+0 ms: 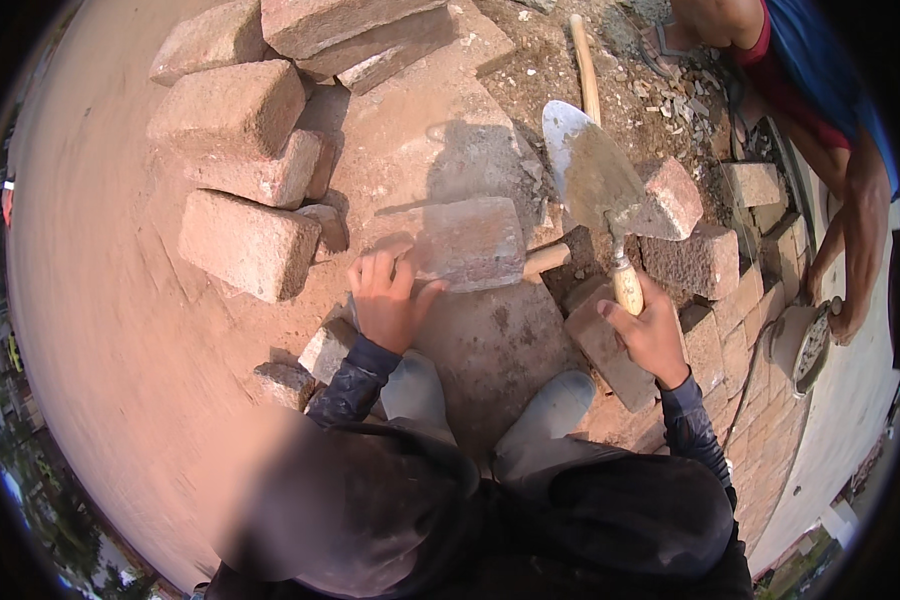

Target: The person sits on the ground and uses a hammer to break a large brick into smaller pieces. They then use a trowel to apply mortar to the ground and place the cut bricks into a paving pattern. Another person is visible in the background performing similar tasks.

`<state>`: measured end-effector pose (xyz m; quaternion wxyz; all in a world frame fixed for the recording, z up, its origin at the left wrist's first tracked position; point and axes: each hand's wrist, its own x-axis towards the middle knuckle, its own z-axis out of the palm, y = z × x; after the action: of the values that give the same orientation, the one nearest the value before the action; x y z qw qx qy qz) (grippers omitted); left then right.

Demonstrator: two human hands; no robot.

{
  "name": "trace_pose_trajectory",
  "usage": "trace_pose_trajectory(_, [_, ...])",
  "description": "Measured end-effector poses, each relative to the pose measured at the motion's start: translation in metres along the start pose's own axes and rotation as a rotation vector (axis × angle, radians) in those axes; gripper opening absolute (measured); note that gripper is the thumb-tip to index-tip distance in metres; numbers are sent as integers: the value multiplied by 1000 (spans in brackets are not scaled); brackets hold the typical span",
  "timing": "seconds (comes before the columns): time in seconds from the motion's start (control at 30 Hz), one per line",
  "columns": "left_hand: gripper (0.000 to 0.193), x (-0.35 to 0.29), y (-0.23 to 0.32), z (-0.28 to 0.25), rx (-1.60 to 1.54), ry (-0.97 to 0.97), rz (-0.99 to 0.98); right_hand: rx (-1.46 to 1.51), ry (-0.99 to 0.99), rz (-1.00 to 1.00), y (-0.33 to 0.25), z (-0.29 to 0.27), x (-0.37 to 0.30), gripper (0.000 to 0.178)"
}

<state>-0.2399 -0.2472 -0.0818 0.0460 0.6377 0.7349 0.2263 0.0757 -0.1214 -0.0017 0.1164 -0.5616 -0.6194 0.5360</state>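
Note:
My right hand (652, 332) is wrapped round the pale wooden handle of a trowel (595, 168). Its broad metal blade points away from me, over the broken ground and near some rough reddish blocks (692, 258). My left hand (385, 298) has its fingers stretched out beside the near left corner of a flat paving block (475, 240). Whether the fingertips touch that block I cannot tell. The block lies ahead of my feet, partly in shadow. Below my right hand, a reddish brick (615, 350) lies at an angle.
Several thick blocks (235, 105) are piled at the far left. Smaller broken pieces (328, 348) lie by my left forearm. A wooden handle (585, 70) rests on rubble ahead. At right, another person (860, 190) holds a bucket (795, 340) beside laid pavers (745, 340).

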Motion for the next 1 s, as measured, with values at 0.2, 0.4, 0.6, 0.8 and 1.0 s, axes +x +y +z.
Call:
trace_pose_trajectory(0.2, [60, -27, 2, -6, -73, 83, -35, 84, -8, 49, -2, -4, -5, 24])
trace_pose_trajectory(0.4, [69, -54, -11, 4, -126, 174, -234, 53, 17, 73, 10, -4, -12, 24])
trace_pose_trajectory(0.6, [76, -49, -21, 2, -119, 102, -231, 61, -7, 114, 14, -6, -16, 28])
trace_pose_trajectory(0.8, [90, 18, -20, -30, -95, -268, 65, -94, 50, 6, 14, -16, -16, 39])
trace_pose_trajectory(1.0, [105, 84, -3, -6, -256, -630, 184, -151, 166, -42, 7, -42, -26, 41])
